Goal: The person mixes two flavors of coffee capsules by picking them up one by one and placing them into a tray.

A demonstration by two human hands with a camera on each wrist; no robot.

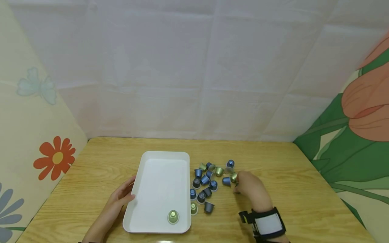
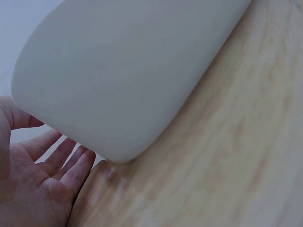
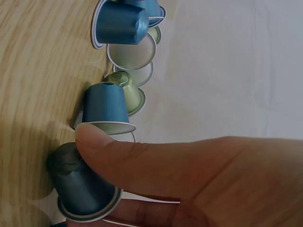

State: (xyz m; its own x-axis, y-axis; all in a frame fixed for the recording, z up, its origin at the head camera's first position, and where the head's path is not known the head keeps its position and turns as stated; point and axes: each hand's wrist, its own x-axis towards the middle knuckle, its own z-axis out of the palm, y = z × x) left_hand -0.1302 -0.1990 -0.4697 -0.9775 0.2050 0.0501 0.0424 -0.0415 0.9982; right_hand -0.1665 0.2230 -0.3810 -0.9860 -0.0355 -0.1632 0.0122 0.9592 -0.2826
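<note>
A white tray rests on the wooden table, with one green coffee capsule standing upright near its front right corner. My left hand holds the tray's left edge, thumb on the rim and fingers against the outer side. In the left wrist view those fingers partly disappear behind the tray wall. At the right side of the scattered capsules, my right hand reaches down to the table. Its thumb and fingers pinch a dark coffee capsule. Close to the thumb tip lies a blue capsule.
Between tray and right hand lie several blue, green and dark capsules, some upright, others on their sides. One green capsule is close by the tray's right edge. A white cloth hangs behind the table; printed panels flank it.
</note>
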